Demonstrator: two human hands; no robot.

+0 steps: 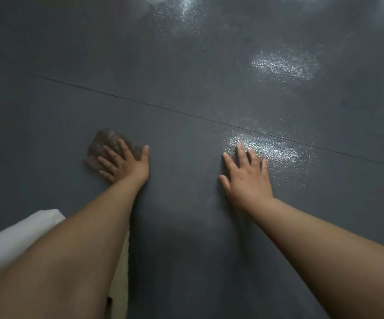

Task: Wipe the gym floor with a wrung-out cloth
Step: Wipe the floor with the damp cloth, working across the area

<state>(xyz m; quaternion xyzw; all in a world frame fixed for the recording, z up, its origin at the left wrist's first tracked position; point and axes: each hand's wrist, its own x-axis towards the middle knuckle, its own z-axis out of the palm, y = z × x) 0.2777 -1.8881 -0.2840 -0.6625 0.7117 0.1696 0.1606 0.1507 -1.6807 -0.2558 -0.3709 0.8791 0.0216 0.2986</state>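
The cloth (104, 146), a dark brownish folded square, lies flat on the floor (186, 93) at the left of the view, just below a thin seam (163, 108) that runs slantwise across the dark grey surface. The left hand (123, 163) presses down on the cloth with its fingers (111, 153) straight and spread over it; the thumb points right and lies off the cloth's edge, on the bare floor. The hand grips nothing, it only lies flat on top.

The right hand (247, 178) rests palm down on the floor, well apart from the cloth, with fingers straight and slightly splayed, holding nothing. Its fingertips reach into a glistening patch (276, 153) where light reflects off the pebbled surface. More such bright patches show farther up, one at the right (285, 66) and one near the top edge (181, 12).

Both forearms are bare. A white sleeve (20, 236) or garment shows beside the left arm at the lower left, and a pale strip (119, 277) lies under that arm; what it is cannot be told.
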